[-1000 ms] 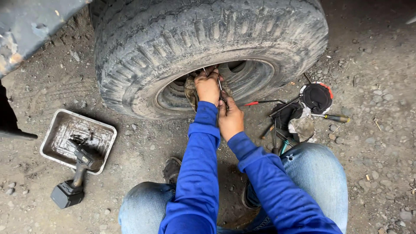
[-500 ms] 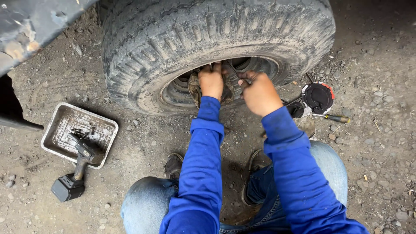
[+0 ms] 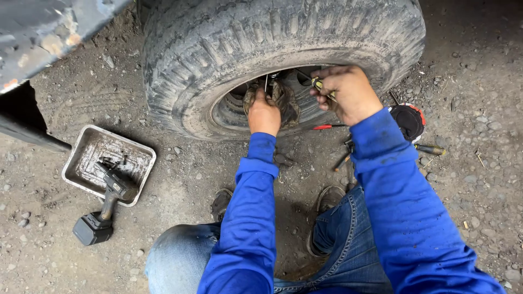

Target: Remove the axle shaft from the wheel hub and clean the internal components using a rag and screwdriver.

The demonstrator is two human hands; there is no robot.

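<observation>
A large worn truck tyre (image 3: 283, 49) lies on the dirt with its greasy hub (image 3: 280, 98) facing me. My left hand (image 3: 264, 114) reaches into the hub opening, fingers closed on a thin metal pin or tool sticking up there. My right hand (image 3: 346, 92) hovers at the tyre's inner rim on the right, gripping a screwdriver (image 3: 322, 87) with a yellow-green handle. Both arms wear blue sleeves. I am crouched, jeans-clad knees low in the frame.
A grey metal tray (image 3: 87, 152) sits on the ground at left, with a black cordless impact driver (image 3: 103, 209) leaning on its edge. Loose screwdrivers (image 3: 430, 148), a red-handled tool (image 3: 327, 127) and a black-and-red pouch (image 3: 408, 121) lie at right. A vehicle body edge (image 3: 43, 32) overhangs top left.
My right hand has lifted away from the left and moved right and up to the tyre rim, now holding the screwdriver. The left hand stays at the hub.
</observation>
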